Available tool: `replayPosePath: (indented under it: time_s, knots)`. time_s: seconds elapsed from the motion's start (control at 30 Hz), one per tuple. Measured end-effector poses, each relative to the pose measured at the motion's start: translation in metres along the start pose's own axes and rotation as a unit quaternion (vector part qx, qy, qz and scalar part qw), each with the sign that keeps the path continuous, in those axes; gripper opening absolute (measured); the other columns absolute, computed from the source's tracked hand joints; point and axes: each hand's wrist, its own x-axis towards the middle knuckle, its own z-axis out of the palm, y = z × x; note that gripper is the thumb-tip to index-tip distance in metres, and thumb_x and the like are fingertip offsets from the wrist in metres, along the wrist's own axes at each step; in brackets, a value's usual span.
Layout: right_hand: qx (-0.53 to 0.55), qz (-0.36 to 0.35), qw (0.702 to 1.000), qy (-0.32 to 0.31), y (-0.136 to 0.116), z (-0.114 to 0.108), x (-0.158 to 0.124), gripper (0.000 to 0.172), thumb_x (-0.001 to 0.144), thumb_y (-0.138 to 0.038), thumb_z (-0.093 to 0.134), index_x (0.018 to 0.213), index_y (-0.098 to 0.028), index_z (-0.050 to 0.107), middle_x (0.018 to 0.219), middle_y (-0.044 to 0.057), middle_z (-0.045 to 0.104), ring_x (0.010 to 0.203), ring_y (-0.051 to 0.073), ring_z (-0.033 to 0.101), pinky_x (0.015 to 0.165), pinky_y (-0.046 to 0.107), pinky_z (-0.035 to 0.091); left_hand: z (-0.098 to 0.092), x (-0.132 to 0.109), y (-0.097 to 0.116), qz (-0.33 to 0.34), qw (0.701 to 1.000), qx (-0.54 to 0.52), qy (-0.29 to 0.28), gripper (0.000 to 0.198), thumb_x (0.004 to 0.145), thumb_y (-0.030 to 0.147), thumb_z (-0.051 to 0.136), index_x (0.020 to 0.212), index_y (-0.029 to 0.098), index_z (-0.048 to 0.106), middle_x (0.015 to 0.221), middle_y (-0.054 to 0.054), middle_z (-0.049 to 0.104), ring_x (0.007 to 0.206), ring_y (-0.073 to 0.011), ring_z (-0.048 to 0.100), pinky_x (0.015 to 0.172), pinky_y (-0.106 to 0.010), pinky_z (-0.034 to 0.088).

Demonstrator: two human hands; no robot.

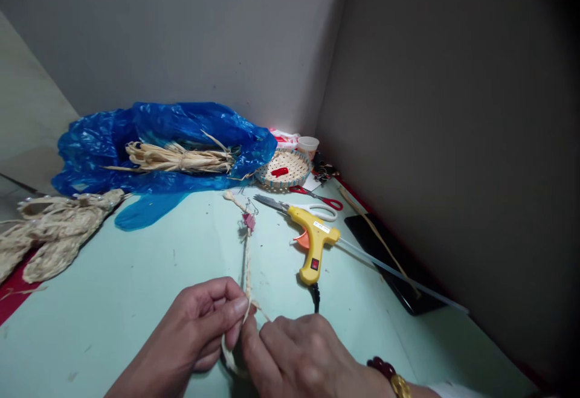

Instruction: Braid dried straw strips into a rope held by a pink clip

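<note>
Both pinching the braid at its near end, your left hand and right hand grip it, clip on it near the glue gun.

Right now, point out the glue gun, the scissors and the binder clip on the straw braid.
glue gun [315, 244]: head view, top of its yellow handle.
scissors [270, 202]: head view, on the metal blades.
binder clip [249, 221]: head view, on its pink clamp.

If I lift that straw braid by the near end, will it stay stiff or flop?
The straw braid looks thin and fibrous: probably floppy, light. The pink clip near its far end would likely drag that end down. The left hand and right hand pinch its near end; released strands may loosen.
</note>
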Motion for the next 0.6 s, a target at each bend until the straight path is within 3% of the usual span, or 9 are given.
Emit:
replayPosePath:
  time_s: [0.2,0.27,0.33,0.4,0.47,0.53,0.6]
  knots:
    - [0.021,-0.011,1.0,0.005,0.002,0.0,0.002,0.022,0.087,-0.009,0.042,0.071,-0.015,0.056,0.052,0.0,0.053,0.04,0.013,0.046,0.036,0.028,0.025,-0.001,0.0,0.001,0.0,1.0,0.03,0.002,0.037,0.068,0.049,0.073,0.066,0.015,0.058,0.046,0.008,0.047,0.036,-0.0002,0.016,0.039,-0.019,0.005]
    - [0.062,0.027,0.998,0.018,0.004,-0.005,0.005,0.023,0.089,-0.015,0.045,0.07,-0.015,0.059,0.053,0.0,0.054,0.043,0.013,0.047,0.041,0.027,0.029,-0.001,-0.001,0.0,0.009,0.999,0.032,0.015,0.033,0.07,0.046,0.072,0.069,0.015,0.06,0.048,0.007,0.048,0.038,-0.0013,0.018,0.04,-0.02,0.006]
    - [0.116,0.114,0.986,0.034,0.007,-0.012,0.008,0.019,0.089,-0.02,0.049,0.077,-0.014,0.062,0.062,0.003,0.059,0.055,0.014,0.053,0.051,0.026,0.037,-0.002,-0.002,-0.001,0.022,0.999,0.035,0.033,0.03,0.071,0.044,0.071,0.072,0.016,0.061,0.05,0.007,0.049,0.04,-0.0026,0.019,0.043,-0.021,0.008]
    - [0.189,0.219,0.957,0.024,0.01,-0.018,0.012,0.015,0.089,-0.025,0.053,0.093,-0.014,0.063,0.082,0.006,0.065,0.074,0.017,0.058,0.065,0.027,0.043,-0.002,-0.003,-0.001,0.027,0.998,0.043,0.043,0.029,0.072,0.044,0.069,0.074,0.016,0.061,0.051,0.006,0.049,0.041,-0.0037,0.021,0.044,-0.021,0.009]
    - [0.287,0.296,0.91,-0.034,0.013,-0.021,0.015,0.019,0.091,-0.031,0.054,0.099,-0.016,0.063,0.089,0.005,0.066,0.08,0.016,0.059,0.071,0.025,0.043,-0.001,-0.004,0.001,0.023,0.997,0.053,0.041,0.028,0.071,0.043,0.07,0.075,0.016,0.063,0.05,0.006,0.049,0.042,-0.0047,0.024,0.044,-0.02,0.011]
    - [0.384,0.329,0.857,-0.102,0.015,-0.019,0.017,0.024,0.095,-0.035,0.049,0.091,-0.016,0.064,0.078,0.002,0.066,0.07,0.012,0.058,0.065,0.021,0.042,0.0,-0.005,0.004,0.032,0.996,0.072,0.04,0.026,0.071,0.041,0.07,0.072,0.016,0.064,0.051,0.005,0.051,0.045,-0.0071,0.034,0.044,-0.019,0.018]
    - [0.44,0.331,0.824,-0.129,0.018,-0.015,0.018,0.033,0.097,-0.034,0.043,0.081,-0.016,0.065,0.068,0.0,0.063,0.061,0.009,0.055,0.06,0.018,0.04,0.002,-0.007,0.007,0.063,0.991,0.111,0.048,0.025,0.072,0.04,0.068,0.069,0.015,0.065,0.054,0.003,0.053,0.053,-0.0106,0.043,0.05,-0.02,0.029]
